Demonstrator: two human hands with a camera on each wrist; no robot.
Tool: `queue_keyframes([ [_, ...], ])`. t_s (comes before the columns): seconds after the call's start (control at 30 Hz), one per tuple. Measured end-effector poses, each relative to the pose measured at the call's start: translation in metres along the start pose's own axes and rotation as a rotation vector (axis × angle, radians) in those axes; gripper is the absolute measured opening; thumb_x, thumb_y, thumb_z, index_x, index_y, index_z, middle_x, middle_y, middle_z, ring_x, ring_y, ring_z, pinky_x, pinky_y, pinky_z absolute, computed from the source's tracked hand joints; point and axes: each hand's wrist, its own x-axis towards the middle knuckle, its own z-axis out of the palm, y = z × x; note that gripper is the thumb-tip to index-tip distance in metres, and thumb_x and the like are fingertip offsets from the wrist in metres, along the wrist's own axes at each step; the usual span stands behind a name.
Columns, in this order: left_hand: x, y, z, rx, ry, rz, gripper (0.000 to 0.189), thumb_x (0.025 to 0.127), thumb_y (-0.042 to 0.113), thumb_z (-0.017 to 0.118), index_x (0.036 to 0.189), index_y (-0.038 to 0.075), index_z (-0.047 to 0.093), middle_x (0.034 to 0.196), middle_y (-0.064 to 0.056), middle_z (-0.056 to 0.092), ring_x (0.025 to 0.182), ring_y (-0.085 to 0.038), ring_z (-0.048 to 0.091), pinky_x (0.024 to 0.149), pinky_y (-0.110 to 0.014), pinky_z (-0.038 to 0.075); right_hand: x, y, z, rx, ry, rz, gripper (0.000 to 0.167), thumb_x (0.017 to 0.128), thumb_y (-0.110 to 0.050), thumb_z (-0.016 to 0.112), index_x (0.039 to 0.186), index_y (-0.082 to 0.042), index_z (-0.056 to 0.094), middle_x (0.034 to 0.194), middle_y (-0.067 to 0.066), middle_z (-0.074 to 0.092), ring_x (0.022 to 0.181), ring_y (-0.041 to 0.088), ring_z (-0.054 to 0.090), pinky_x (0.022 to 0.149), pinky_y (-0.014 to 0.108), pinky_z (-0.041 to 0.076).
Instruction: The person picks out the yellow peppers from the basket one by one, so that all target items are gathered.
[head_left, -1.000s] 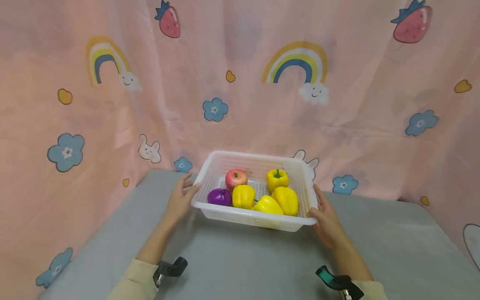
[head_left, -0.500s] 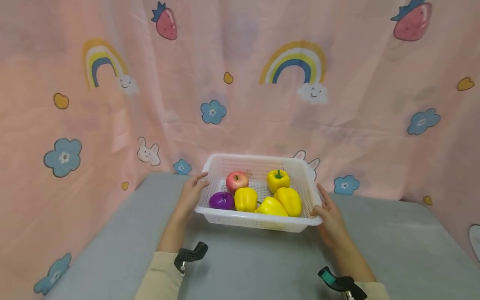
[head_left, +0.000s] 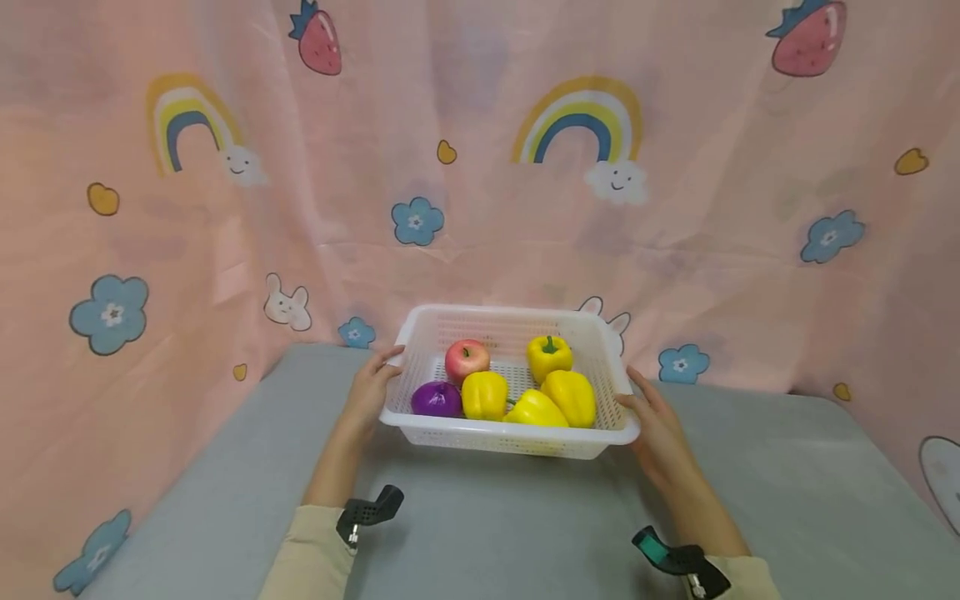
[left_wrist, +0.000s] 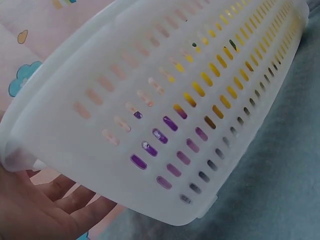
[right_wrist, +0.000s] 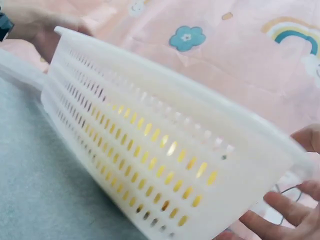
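A white plastic basket [head_left: 465, 436] with slotted walls is in the middle of the head view. Inside lie a pink-red apple [head_left: 467, 361], a purple onion [head_left: 437, 400] and several yellow bell peppers [head_left: 569, 398]. My left hand [head_left: 367, 392] grips the basket's left end; the left wrist view shows its fingers [left_wrist: 75, 200] below the rim. At the right end my right hand [head_left: 663, 437] holds the rim, thumb above and fingers [right_wrist: 282, 212] beneath in the right wrist view. Whether the basket's bottom touches the table is hard to tell.
A grey-covered table [head_left: 480, 517] extends under and around the basket. Close behind it hangs a pink curtain [head_left: 480, 250] printed with rainbows, flowers and strawberries. Each wrist wears a black strap mount [head_left: 371, 508].
Held at both ends, the basket has shifted slightly right against the curtain. My left forearm has moved right with it. The head view has turned a little, and the contents look unmoved inside.
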Motion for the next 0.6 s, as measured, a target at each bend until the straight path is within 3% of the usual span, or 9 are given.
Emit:
queue_keyframes([
  [0.1, 0.0, -0.001, -0.003, 0.008, -0.007, 0.006, 0.051, 0.099, 0.015, 0.048, 0.15, 0.013, 0.046, 0.154, -0.022, 0.045, 0.133, -0.039, 0.05, 0.111, -0.054, 0.043, -0.002, -0.008, -0.001, -0.035, 0.02, -0.001, 0.071, 0.106, -0.043, 0.045, 0.164, -0.025, 0.007, 0.17, 0.013, 0.017, 0.141, 0.031, 0.042, 0.107, 0.041, 0.05],
  [0.23, 0.0, -0.004, -0.005, 0.009, -0.013, 0.012, 0.055, 0.096, 0.013, 0.054, 0.15, 0.014, 0.046, 0.154, -0.022, 0.047, 0.132, -0.039, 0.055, 0.108, -0.054, 0.047, -0.012, -0.021, -0.003, -0.159, 0.06, -0.086, 0.074, 0.103, -0.049, 0.05, 0.163, -0.023, 0.015, 0.169, 0.012, 0.021, 0.152, 0.039, 0.027, 0.117, 0.061, 0.031],
  [0.4, -0.002, -0.006, -0.005, 0.011, 0.002, 0.023, 0.055, 0.096, 0.013, 0.056, 0.15, 0.014, 0.046, 0.153, -0.023, 0.048, 0.129, -0.038, 0.056, 0.104, -0.051, 0.05, -0.023, -0.039, 0.003, -0.33, 0.103, -0.228, 0.073, 0.102, -0.048, 0.054, 0.161, -0.019, 0.024, 0.166, 0.012, 0.031, 0.149, 0.037, 0.036, 0.116, 0.056, 0.036],
  [0.6, -0.001, -0.005, 0.0, -0.011, 0.014, 0.026, 0.054, 0.095, 0.014, 0.057, 0.149, 0.015, 0.048, 0.152, -0.022, 0.05, 0.128, -0.037, 0.056, 0.103, -0.048, 0.05, -0.032, -0.057, 0.014, -0.377, 0.109, -0.31, 0.067, 0.101, -0.041, 0.058, 0.157, -0.012, 0.034, 0.16, 0.017, 0.04, 0.148, 0.039, 0.037, 0.116, 0.062, 0.034],
])
